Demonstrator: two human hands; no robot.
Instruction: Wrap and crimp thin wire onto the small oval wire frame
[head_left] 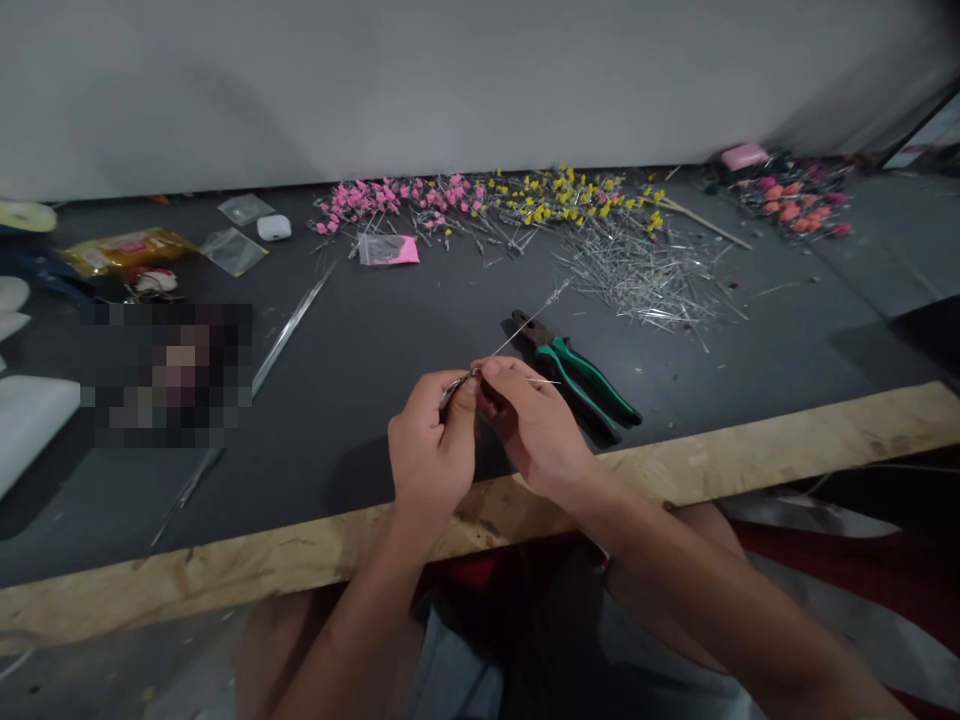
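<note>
My left hand [435, 430] and my right hand [534, 420] meet over the front of the dark table, fingertips pinched together. Between them runs a thin metal wire [525, 322], its twisted end sticking out up and to the right, with another straight end poking out beside my right fingers. A small dark metallic piece [452, 388] shows at my left thumb; its kind is hidden by the fingers. Just right of my hands lie pliers [581, 375] with green and black handles, jaws pointing up and left.
Behind lie pink-tipped wires [397, 200], yellow-tipped wires [577, 195], a heap of bare wires [652, 275] and orange-pink ones [802, 205]. Long wire strands [292, 325] lie at left, near a white case [274, 228] and plastic bags [234, 250]. A wooden edge [262, 556] borders the table.
</note>
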